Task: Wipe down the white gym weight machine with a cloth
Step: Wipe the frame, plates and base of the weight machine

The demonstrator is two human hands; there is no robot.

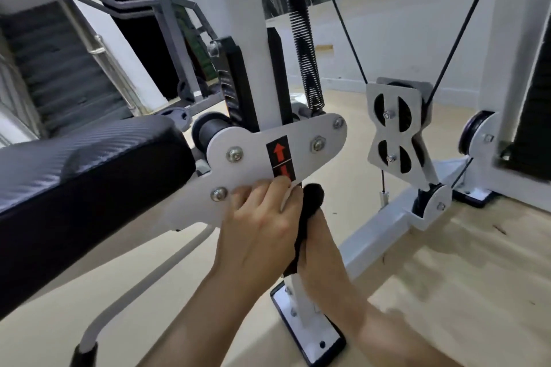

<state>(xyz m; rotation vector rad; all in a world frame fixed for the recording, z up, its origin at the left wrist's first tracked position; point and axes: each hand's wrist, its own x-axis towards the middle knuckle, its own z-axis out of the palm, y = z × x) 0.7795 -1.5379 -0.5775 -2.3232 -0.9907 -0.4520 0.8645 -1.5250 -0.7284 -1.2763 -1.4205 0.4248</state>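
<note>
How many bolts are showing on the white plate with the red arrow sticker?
4 bolts: one at the plate's right tip, one just right of the sticker, one left of it, one lower left by the left hand. That hand may hide more.

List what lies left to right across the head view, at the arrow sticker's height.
black padded seat → black roller → arrow sticker → double pulley plate → pulley wheel at the right frame

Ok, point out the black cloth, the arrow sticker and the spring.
black cloth (313,197), head view, bunched top end.
arrow sticker (279,152), head view, upper red arrow.
spring (303,39), head view, middle coils.
</note>
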